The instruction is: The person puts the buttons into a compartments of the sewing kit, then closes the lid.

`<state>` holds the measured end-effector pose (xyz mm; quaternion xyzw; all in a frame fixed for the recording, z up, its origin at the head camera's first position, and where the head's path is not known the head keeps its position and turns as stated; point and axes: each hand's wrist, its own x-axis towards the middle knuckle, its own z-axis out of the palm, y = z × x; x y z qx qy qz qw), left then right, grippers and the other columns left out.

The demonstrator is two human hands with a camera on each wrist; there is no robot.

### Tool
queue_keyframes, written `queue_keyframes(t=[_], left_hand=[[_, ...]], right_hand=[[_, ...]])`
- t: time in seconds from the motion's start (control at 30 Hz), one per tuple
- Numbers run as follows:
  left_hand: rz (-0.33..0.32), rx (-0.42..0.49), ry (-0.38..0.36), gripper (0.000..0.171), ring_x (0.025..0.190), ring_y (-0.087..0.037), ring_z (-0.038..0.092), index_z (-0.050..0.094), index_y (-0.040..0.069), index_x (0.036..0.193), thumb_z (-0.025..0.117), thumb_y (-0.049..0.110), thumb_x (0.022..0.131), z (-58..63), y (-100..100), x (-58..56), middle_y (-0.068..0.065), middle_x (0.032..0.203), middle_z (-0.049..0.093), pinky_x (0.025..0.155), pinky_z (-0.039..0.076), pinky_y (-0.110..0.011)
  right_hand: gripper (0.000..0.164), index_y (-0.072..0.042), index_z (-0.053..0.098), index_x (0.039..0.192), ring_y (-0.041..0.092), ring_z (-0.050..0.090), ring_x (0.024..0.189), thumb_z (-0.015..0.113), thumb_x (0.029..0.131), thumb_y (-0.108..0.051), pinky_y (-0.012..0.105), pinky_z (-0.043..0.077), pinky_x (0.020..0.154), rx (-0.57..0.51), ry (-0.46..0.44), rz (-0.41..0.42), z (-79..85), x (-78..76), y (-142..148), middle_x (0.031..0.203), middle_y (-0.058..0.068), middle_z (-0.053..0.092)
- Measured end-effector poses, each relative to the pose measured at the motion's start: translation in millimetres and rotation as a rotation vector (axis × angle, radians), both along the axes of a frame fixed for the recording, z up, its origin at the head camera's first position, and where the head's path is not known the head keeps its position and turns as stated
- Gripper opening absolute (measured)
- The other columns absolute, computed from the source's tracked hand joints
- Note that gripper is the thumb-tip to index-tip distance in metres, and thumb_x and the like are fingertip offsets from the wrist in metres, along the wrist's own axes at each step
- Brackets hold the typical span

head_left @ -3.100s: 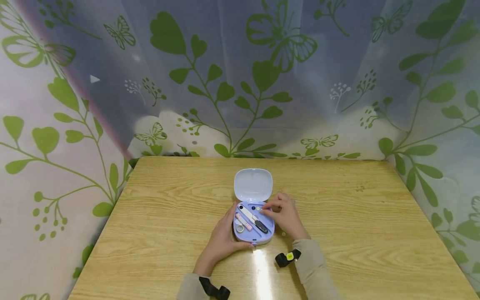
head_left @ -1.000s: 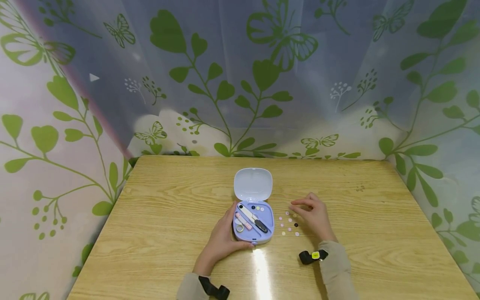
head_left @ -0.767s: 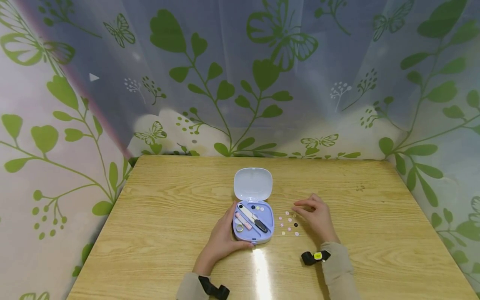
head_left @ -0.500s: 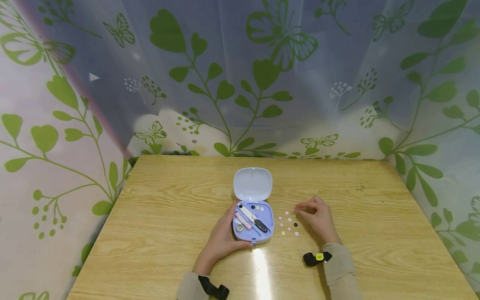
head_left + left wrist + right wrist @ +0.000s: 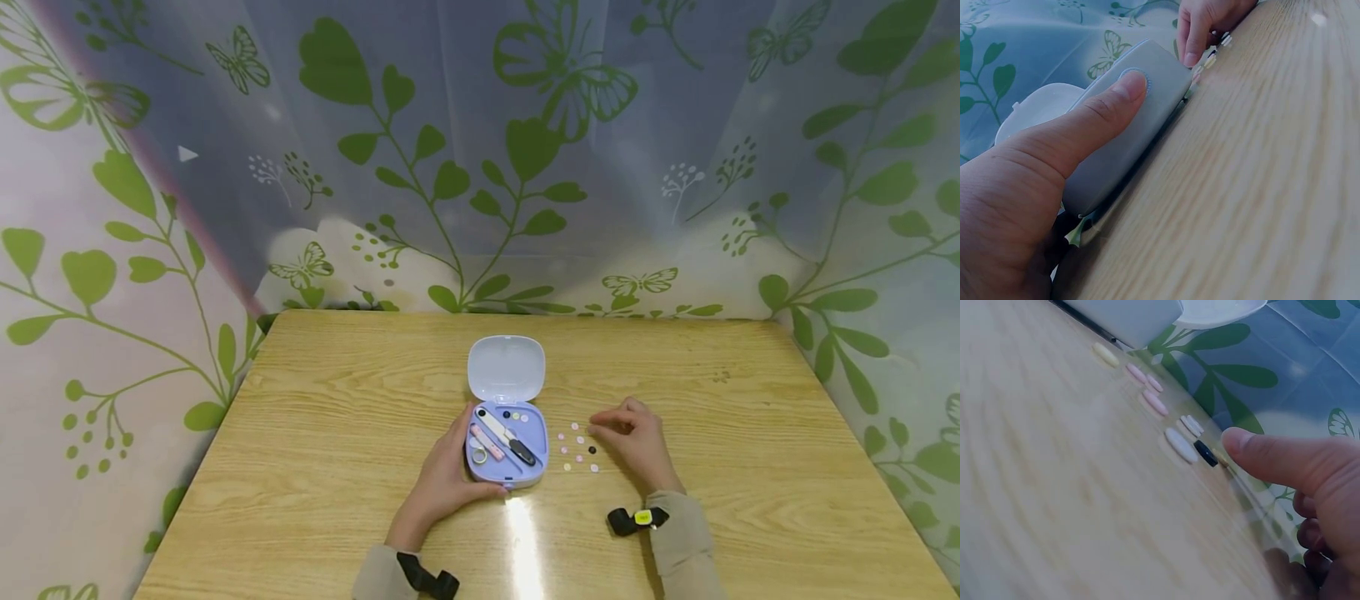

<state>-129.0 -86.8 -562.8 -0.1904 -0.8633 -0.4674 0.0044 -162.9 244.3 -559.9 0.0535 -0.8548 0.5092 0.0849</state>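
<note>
A small lilac sewing box (image 5: 529, 477) stands on the table with its white lid (image 5: 506, 369) tipped back. My left hand (image 5: 444, 479) holds it, fingers along the left side and thumb (image 5: 1110, 103) on the front catch. Inside lie a white-and-black tool (image 5: 506, 435), a pink-and-white strip (image 5: 487, 442), a ring (image 5: 479, 456), and a dark button (image 5: 506, 414), a yellowish button (image 5: 516, 416) and a pale button (image 5: 525, 418). My right hand (image 5: 637, 442) pinches at a yellow button (image 5: 1220, 457) at table level, thumb against it; its index fingertip is hidden in the right wrist view.
Several loose buttons lie right of the box, among them a black button (image 5: 592, 450), a white button (image 5: 595, 468), a pale yellow button (image 5: 567, 467) and a pink button (image 5: 579, 458). A leaf-patterned curtain (image 5: 465, 167) hangs behind the wooden table (image 5: 337, 400).
My right hand has come from the box's upper right compartment out over the loose buttons, then down onto the yellow one. A pale button now lies in that compartment. My left hand has stayed put.
</note>
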Motion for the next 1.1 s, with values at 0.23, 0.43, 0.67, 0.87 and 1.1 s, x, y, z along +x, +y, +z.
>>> queue_keyframes(t=[0.23, 0.43, 0.67, 0.87, 1.1], left_hand=[[0.001, 0.009, -0.005, 0.136, 0.147, -0.025, 0.024, 0.012, 0.011, 0.160, 0.094, 0.048, 0.058, 1.6, 0.6, 0.5, -0.007, 0.163, 0.023, 0.118, 0.024, -0.048], [0.005, 0.008, -0.005, 0.135, 0.147, -0.026, 0.024, 0.013, 0.011, 0.160, 0.094, 0.047, 0.058, 2.2, 0.9, 0.6, -0.007, 0.163, 0.024, 0.118, 0.024, -0.049], [0.002, 0.011, -0.008, 0.136, 0.147, -0.025, 0.024, 0.012, 0.011, 0.160, 0.094, 0.048, 0.059, 1.0, 0.4, 0.7, -0.007, 0.163, 0.023, 0.118, 0.023, -0.049], [0.000, 0.013, -0.008, 0.136, 0.147, -0.023, 0.024, 0.013, 0.013, 0.160, 0.095, 0.047, 0.058, -1.8, -0.3, 0.4, -0.005, 0.163, 0.024, 0.118, 0.024, -0.047], [-0.001, 0.016, -0.016, 0.135, 0.147, -0.023, 0.024, 0.013, 0.013, 0.160, 0.094, 0.048, 0.058, -0.8, -0.5, 1.0, -0.004, 0.163, 0.024, 0.118, 0.024, -0.047]], right_hand=[[0.013, -0.014, 0.080, 0.087, 0.015, 0.043, 0.071, 0.087, 0.076, -0.015, 0.025, 0.036, 0.065, 0.016, 0.049, 0.059, -2.8, -0.9, 3.3, 0.077, 0.003, 0.054], [0.012, -0.014, 0.080, 0.084, 0.012, 0.042, 0.069, 0.088, 0.074, -0.012, 0.025, 0.029, 0.069, 0.056, 0.102, 0.071, -5.8, -2.3, 4.2, 0.074, -0.001, 0.054], [0.014, -0.017, 0.080, 0.080, 0.011, 0.042, 0.068, 0.088, 0.072, -0.009, 0.031, 0.021, 0.073, 0.093, 0.161, 0.057, -9.6, -2.6, 1.9, 0.072, -0.005, 0.052], [0.014, -0.016, 0.080, 0.080, 0.010, 0.039, 0.065, 0.088, 0.072, -0.009, 0.034, 0.016, 0.071, 0.106, 0.192, 0.062, -9.9, -0.8, 1.0, 0.070, -0.007, 0.049], [0.014, -0.017, 0.079, 0.081, 0.010, 0.039, 0.066, 0.088, 0.073, -0.009, 0.034, 0.015, 0.072, 0.107, 0.183, 0.063, -9.1, 0.5, 0.5, 0.071, -0.008, 0.048]])
